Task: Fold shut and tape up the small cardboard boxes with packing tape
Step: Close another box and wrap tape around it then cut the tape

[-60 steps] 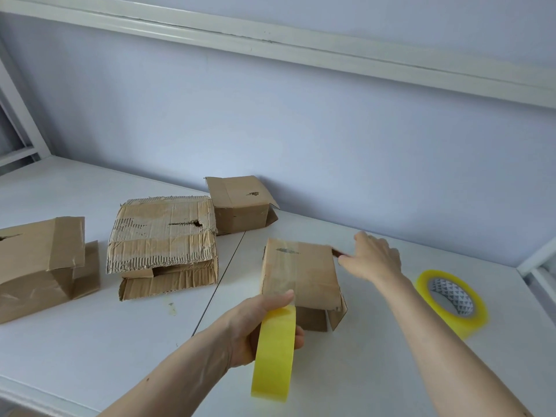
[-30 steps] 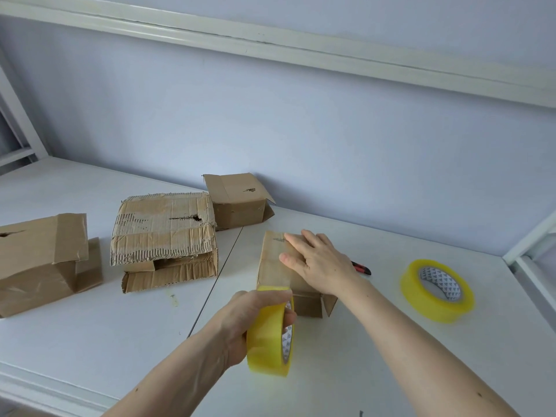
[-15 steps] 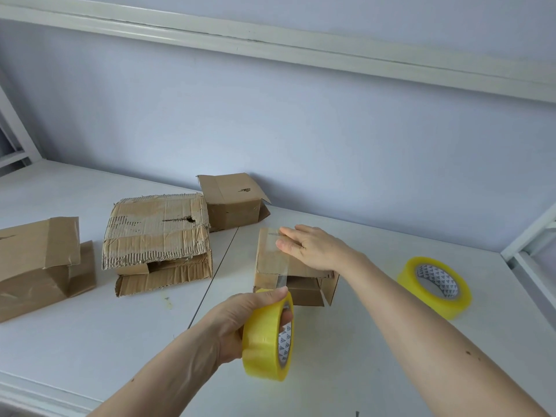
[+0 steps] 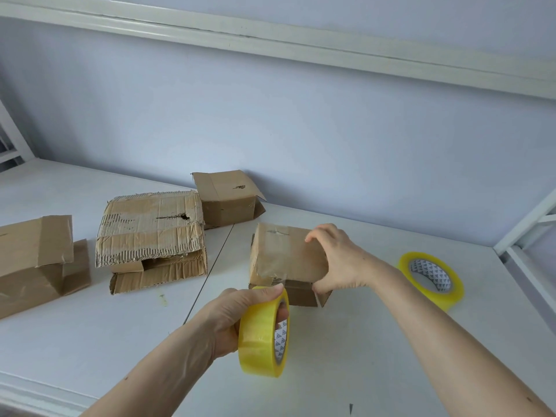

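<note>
4 cardboard boxes on the white table; contents can't be seen in any of them. The small box being worked on sits center, top flaps folded down, w/ a clear strip of tape running over the top toward the near edge; its near side flap sticks out at the bottom right. Left of it, a worn box w/ torn corrugated top and a hole in it, front gaping a bit but too dark inside to tell what it holds. Just behind that, touching it, a far box near the wall, flaps loosely down. At far left a 4th box, partly cut off by the frame edge, flaps folded over.

Left hand grips a yellow tape roll held upright off the table, just near of the small box: thumb over the top of the roll, fingers curled through the core. Tape runs from the roll up to the box edge.

Right hand holds the small box at its right end: fingers curled over the far top corner, thumb down at the near lower edge, so the grip spans the box's end, fairly wide.

A 2nd yellow tape roll lies tilted on the table to the right, well apart from both hands.
</note>
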### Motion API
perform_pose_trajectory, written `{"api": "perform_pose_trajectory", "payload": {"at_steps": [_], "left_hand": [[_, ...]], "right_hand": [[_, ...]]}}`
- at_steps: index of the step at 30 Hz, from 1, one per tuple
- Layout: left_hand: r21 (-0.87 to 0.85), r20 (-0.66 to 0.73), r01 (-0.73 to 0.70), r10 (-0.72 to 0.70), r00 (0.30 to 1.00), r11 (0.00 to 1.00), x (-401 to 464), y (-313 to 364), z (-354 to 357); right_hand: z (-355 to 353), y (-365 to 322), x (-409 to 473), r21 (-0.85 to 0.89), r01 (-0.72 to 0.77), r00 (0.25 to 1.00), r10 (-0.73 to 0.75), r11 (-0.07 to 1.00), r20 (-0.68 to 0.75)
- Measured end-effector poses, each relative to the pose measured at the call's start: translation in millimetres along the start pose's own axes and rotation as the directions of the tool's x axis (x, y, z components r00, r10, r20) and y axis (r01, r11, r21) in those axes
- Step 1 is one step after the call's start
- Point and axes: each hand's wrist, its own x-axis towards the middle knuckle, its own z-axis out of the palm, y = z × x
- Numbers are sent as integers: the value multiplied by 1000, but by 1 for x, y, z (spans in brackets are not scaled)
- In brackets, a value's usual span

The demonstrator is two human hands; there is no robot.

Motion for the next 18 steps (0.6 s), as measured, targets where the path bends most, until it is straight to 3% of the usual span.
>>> {"api": "perform_pose_trajectory", "payload": {"at_steps": [4,13,18], "left_hand": [[-24,2,-3,3,1000,1000,2,1,-1],[-17,8,-28,29,1000,999,5,2,4],[19,6,-34,33,999,999,4,0,1]], "right_hand": [[-12,-1,-4,-80,-20,999,17,997,-29],[-18,6,3,320,-68,991,26,945,135],[-9,12,6,330,-46,984,-14,943,177]]}}
